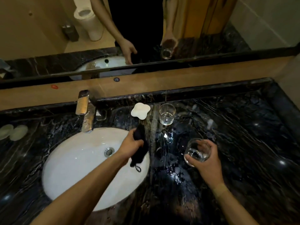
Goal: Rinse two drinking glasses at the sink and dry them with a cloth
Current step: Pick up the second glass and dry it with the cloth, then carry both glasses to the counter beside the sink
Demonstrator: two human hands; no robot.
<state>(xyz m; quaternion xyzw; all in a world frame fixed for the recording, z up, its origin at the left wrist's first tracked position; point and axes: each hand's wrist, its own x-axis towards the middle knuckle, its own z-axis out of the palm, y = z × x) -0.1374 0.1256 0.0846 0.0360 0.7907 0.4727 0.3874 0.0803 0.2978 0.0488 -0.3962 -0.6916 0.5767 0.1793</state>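
Note:
My right hand (209, 161) grips a clear drinking glass (195, 151), tilted, above the dark marble counter to the right of the sink. My left hand (129, 146) holds a dark cloth (140, 148) that hangs down over the right rim of the white oval sink (73, 163). A second clear glass (167, 113) stands upright on the counter near the back wall, apart from both hands.
A chrome tap (86, 111) stands behind the sink. A white flower-shaped soap dish (140, 110) lies left of the standing glass. Two pale round discs (13, 132) sit on the counter's far left. The wet black marble counter (243, 143) stretches right; a mirror runs along the back.

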